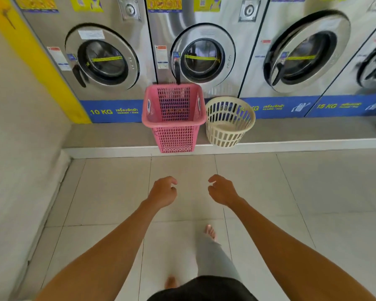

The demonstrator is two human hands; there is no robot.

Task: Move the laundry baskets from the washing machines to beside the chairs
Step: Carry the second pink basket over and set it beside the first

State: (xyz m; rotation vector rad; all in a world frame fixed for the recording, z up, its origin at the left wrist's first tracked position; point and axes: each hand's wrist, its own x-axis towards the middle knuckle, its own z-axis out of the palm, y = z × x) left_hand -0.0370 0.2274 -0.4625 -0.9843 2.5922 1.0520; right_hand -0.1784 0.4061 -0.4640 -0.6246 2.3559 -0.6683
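Observation:
A tall pink square laundry basket stands on the raised ledge in front of the washing machines, looking empty. Right beside it, touching or nearly so, sits a shorter round cream basket, also empty. My left hand and my right hand reach forward over the tiled floor, well short of the baskets. Both hands hold nothing, with fingers curled loosely and apart. No chairs are in view.
A row of steel front-loading washing machines lines the back, doors closed, on a grey ledge with a white step edge. A beige wall runs along the left. My bare feet stand on light floor tiles.

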